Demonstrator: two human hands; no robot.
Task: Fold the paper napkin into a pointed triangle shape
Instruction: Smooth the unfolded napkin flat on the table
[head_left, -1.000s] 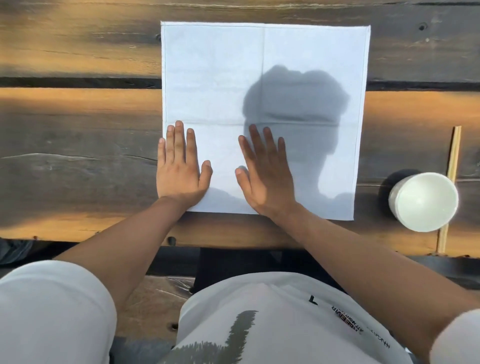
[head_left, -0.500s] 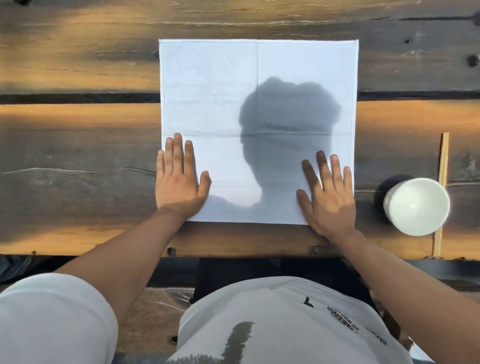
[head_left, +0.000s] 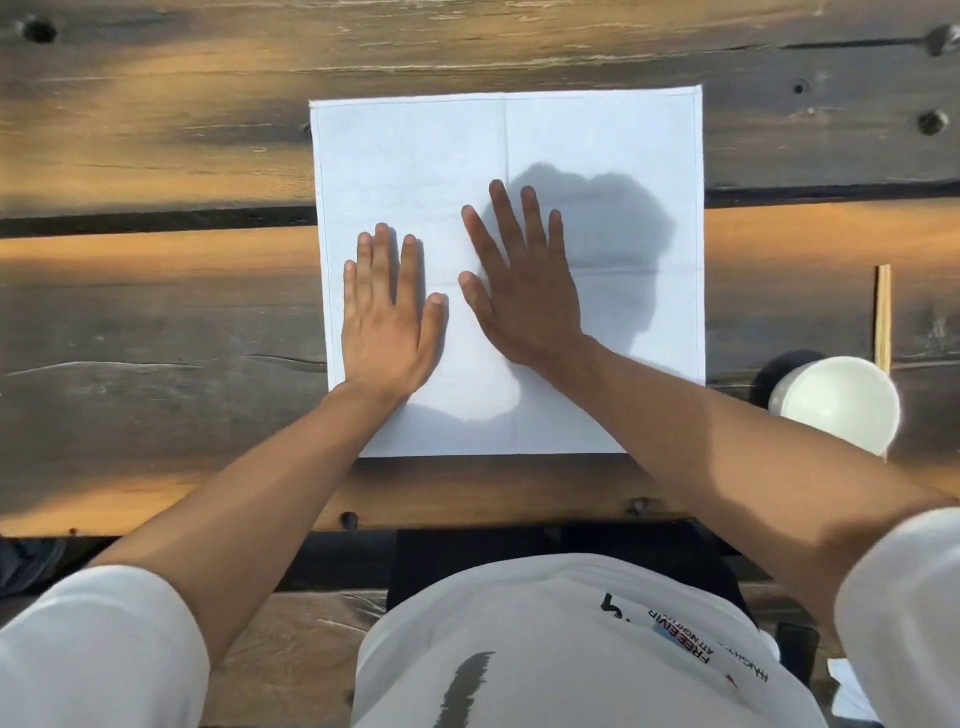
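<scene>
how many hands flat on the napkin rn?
2. The left hand lies flat on the napkin near its left edge; the right hand lies flat near the centre, fingers spread. Neither grips the paper.

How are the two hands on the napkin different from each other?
The left hand lies near the napkin's left edge, while the right hand lies near its middle. The left hand points straight ahead with fingers close together; the right hand slants toward the left with fingers more spread. The right hand reaches farther up the napkin than the left hand. Both lie flat, palm down, pressing the unfolded napkin.
</scene>
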